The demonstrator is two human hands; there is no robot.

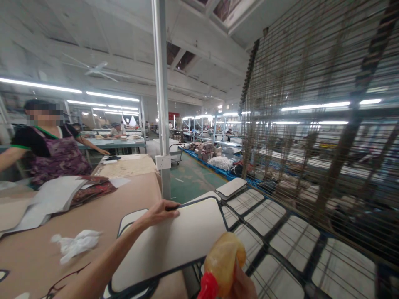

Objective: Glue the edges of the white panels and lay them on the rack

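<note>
My left hand [163, 211] grips the far edge of a cream-white rounded panel [174, 243] with a dark border, thumb on top. The panel is tilted above the table's right side, and parts of similar panels show beneath it. At the bottom centre my right hand [243, 284] is wrapped round a yellowish squeeze bottle [220, 259] with a red cap. The bottle is tipped cap-down, in front of the panel's near right corner. Its tip is cut off by the frame's lower edge.
Rows of similar panels lie on a wire rack [268, 245] to the right, below raised wire racks [296, 104]. A crumpled white sheet [77, 244] lies on the brown tabletop [131, 193]. A white post [161, 104] stands ahead. A co-worker [59, 145] stands at left.
</note>
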